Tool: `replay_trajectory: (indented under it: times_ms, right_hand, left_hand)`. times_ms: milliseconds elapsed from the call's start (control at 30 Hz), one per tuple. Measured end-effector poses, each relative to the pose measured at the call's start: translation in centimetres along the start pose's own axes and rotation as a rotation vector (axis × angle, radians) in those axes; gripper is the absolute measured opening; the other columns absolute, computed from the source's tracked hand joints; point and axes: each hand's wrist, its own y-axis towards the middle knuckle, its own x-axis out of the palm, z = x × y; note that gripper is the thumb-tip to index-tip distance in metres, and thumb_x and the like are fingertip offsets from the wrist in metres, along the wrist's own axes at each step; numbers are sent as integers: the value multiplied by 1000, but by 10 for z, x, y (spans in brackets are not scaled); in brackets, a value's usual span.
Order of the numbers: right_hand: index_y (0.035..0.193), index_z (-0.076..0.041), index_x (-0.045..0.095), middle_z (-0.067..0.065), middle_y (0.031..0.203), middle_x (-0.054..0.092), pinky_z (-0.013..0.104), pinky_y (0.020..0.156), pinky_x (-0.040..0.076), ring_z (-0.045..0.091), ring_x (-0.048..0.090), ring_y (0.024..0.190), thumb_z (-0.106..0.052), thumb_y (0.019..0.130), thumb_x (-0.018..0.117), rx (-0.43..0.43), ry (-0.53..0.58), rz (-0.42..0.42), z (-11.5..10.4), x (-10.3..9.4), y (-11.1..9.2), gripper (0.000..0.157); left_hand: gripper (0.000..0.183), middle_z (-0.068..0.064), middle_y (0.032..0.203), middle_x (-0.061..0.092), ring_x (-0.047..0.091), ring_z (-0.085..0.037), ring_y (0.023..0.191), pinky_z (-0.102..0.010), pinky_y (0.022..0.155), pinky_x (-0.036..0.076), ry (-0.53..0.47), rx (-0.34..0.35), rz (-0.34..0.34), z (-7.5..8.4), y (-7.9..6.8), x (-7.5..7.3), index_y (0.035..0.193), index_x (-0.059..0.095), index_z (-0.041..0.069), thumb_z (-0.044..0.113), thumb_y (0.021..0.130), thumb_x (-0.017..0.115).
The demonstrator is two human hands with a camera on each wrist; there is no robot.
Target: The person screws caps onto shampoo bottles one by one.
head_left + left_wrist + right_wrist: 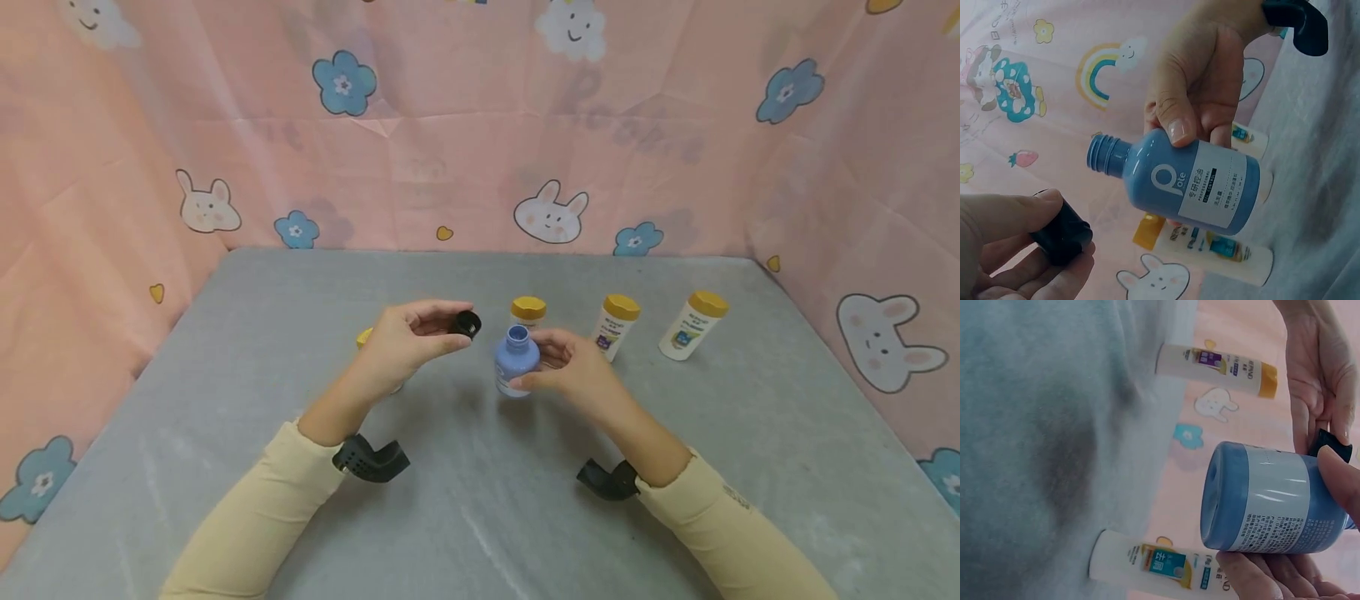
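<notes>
My right hand (pixel 566 367) grips a blue bottle (pixel 1191 181) with a white label, its threaded neck bare and upright in the head view. Thumb and fingers wrap the bottle's sides, and its underside shows in the right wrist view, raised over the table. To the left, my left hand (pixel 412 337) pinches a black cap (pixel 467 324) between thumb and fingers, the cap's hollow side facing the bottle. A short gap separates cap and bottle neck in the head view. Directly behind the bottle stands a white bottle with a yellow cap (pixel 528 308), partly hidden.
Two more white bottles with yellow caps, a nearer one (pixel 617 325) and a farther one (pixel 693 325), stand to the right. Behind my left wrist, another yellow-capped bottle (pixel 363 337) is mostly hidden. A grey cloth covers the table (pixel 480 517); a pink printed curtain (pixel 450 142) surrounds it.
</notes>
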Motion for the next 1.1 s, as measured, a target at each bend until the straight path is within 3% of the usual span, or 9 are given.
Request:
replay_trajectory:
  times_ms: [333,433,667,933,1100]
  right_hand:
    - [132,0,57,18,136,62,46,109,48,30,59,127,-8,79,82,-39,-14,-22,12,-5,-5,59]
    - [132,0,58,17,136,61,48,111,46,31,58,129,-10,79,83,-37,-17,-30,12,-5,-6,60]
    - [134,-5,60,14,134,64,50,106,48,32,58,127,-18,80,83,-25,-66,-49,12,-6,-8,60]
    - [138,-8,58,14,136,63,51,105,50,35,55,130,-22,82,82,1,-101,-50,14,-8,-8,63]
    - [140,-10,57,14,139,61,51,104,51,35,56,129,-24,82,81,13,-100,-47,13,-8,-8,64]
  left_hand:
    - [45,-4,140,61,51,-20,137,-40,109,48,59,69,-37,-9,2,14,134,64,13,14,90,74]
    - [44,-5,137,62,54,-20,134,-39,108,49,59,61,-22,-10,3,17,132,64,12,14,89,75]
    - [35,-6,126,67,65,-17,118,-33,98,55,7,-29,-2,-13,4,22,122,67,10,14,88,77]
    - [33,-7,127,64,60,-19,126,-37,103,52,72,47,1,-17,2,22,124,67,11,16,92,72]
    - [36,-3,132,63,57,-21,127,-47,112,44,130,74,-6,-16,1,21,127,68,16,20,92,73]
